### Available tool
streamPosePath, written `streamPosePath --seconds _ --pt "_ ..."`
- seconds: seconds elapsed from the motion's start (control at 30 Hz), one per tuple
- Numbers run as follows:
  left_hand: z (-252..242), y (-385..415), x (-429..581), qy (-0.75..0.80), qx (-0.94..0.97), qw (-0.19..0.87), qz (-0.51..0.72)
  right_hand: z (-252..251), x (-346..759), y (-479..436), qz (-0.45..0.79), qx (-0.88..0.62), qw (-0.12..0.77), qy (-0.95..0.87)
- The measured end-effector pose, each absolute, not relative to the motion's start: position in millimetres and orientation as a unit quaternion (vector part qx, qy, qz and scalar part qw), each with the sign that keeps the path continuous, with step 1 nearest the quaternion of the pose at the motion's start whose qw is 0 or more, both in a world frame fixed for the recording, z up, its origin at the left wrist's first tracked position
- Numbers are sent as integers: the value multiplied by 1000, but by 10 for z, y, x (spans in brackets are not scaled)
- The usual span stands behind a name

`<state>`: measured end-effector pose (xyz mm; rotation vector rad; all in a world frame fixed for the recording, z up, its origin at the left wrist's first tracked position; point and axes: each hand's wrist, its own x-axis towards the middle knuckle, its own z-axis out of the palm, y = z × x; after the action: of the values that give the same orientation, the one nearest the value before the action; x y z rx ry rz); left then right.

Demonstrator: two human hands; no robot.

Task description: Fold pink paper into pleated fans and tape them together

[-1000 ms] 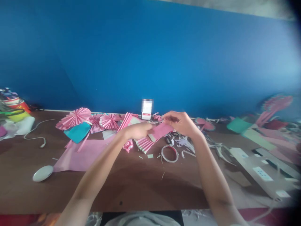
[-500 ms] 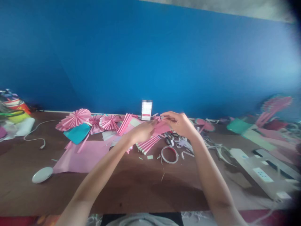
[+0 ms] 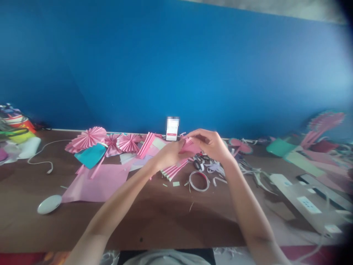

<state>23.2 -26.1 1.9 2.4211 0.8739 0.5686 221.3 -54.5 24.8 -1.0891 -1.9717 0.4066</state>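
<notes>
Clutter filled the far left end of the brown counter [image 3: 154, 217]: a blurred heap of coloured things [image 3: 13, 127], with a white cable [image 3: 45, 156] trailing toward the middle. A white oval mouse [image 3: 49, 204] lay well left of the phone [image 3: 172, 129], which stood against the blue wall and serves as landmark here. Between mouse and phone lay a flat pink sheet [image 3: 96, 182], a teal card [image 3: 90, 155] and, behind them, a row of finished pink fans [image 3: 91, 138].

Just below the phone, the left hand [image 3: 167, 156] pinched the near end of a pleated pink strip [image 3: 189, 146], fingers closed on the folds. The right hand [image 3: 211, 145] pinched the far end from above, thumb and fingertips pressed on the paper; the strip was held just above the counter between the two. Another pleated stack [image 3: 172, 171] rested under the left wrist, touching the wood.

To crease well, I judged each fold should be matched edge to edge before pressing, with the stack kept squeezed so earlier pleats do not spring open.

Below and right of the phone lay a ring of white tape [image 3: 199, 181] and scissors [image 3: 200, 161] among paper offcuts. Far right of it sat a white power strip [image 3: 303, 200] and more blurred pink and green papers [image 3: 298, 152].
</notes>
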Motion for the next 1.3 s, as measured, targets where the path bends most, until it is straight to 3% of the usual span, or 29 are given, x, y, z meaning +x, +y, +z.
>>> streamPosePath --seconds 0.27,0.5,0.93,1.17,1.3 --pt "120 -272 192 279 880 333 191 296 2306 -571 164 -372 373 -834" --pt "75 -215 151 296 886 343 95 270 2291 -548 87 -363 382 -845" --pt "44 -134 95 225 896 382 10 236 2372 -508 82 -380 399 -830" --pt "-16 -195 185 287 913 257 136 241 2419 -483 81 -416 420 -803" --pt "-62 -215 212 304 926 177 138 263 2437 -498 78 -416 435 -795"
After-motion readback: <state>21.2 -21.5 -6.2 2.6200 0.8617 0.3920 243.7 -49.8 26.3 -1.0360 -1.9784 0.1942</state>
